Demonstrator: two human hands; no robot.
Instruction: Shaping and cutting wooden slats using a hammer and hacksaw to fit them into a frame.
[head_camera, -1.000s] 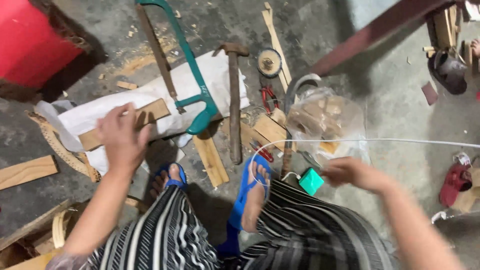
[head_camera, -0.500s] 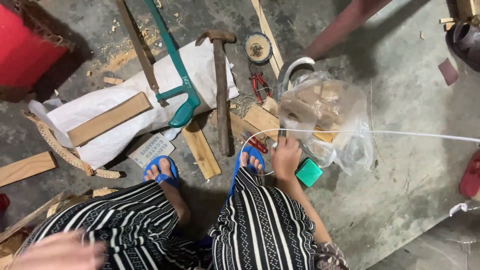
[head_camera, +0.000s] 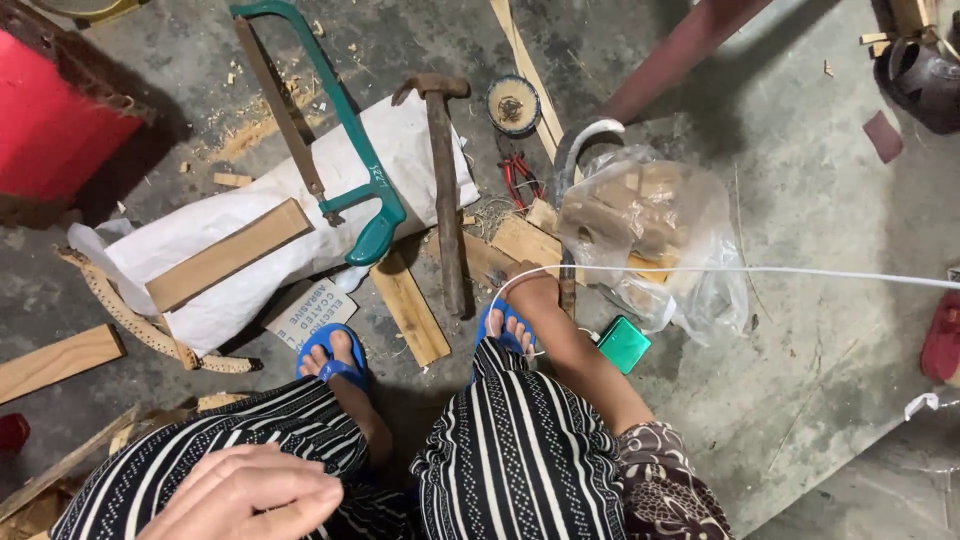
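Since half a second ago, right hand (head_camera: 533, 292) has reached lower to the wood scraps (head_camera: 524, 243) beside the plastic bag (head_camera: 650, 230), its fingers hidden so I cannot tell their grip, while left hand (head_camera: 250, 493) rests open-fingered on the knee for balance.

Single head-worn view, looking steeply down from above the seated person's knees (head_camera: 520, 450), close range, concrete floor (head_camera: 800, 300) filling the frame, no second view

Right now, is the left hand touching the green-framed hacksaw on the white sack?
No, the left hand rests on the striped trouser knee, far from the green-framed hacksaw lying on the white sack.
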